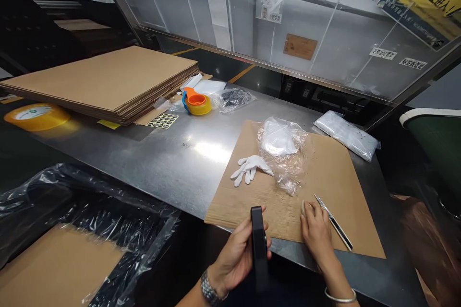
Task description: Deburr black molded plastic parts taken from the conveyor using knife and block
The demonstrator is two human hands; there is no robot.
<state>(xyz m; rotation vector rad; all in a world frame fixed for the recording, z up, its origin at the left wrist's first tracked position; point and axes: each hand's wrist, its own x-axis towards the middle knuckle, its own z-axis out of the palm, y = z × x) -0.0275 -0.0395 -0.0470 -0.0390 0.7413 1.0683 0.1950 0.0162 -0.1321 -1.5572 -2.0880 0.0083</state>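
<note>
From my end, the left hand (237, 255) is wrapped around a slim black thing (257, 235), its palm against one side and fingertips showing past the other. I see that thing nearly edge-on, its top end overlapping the near edge of the cardboard (334, 172) in my view and its lower end fading into the dark below, so I can't tell what it is.

The right hand (317, 230) is well to the right of the black thing, low at the cardboard with its fingers bent. A small pale thing (303, 208) shows at its fingertips; I can't tell whether they grip it. Just beside that hand, on its right, a cutter (334, 224) lies slantwise on the cardboard.

Farther up the sheet I have a white glove (252, 167) lying flat, with a clear bag (291, 165) just to its right. The sheet lies on the metal bench (180, 153); a tape dispenser (196, 103) and a stack of board (108, 76) sit to the left, well away from both hands.
</note>
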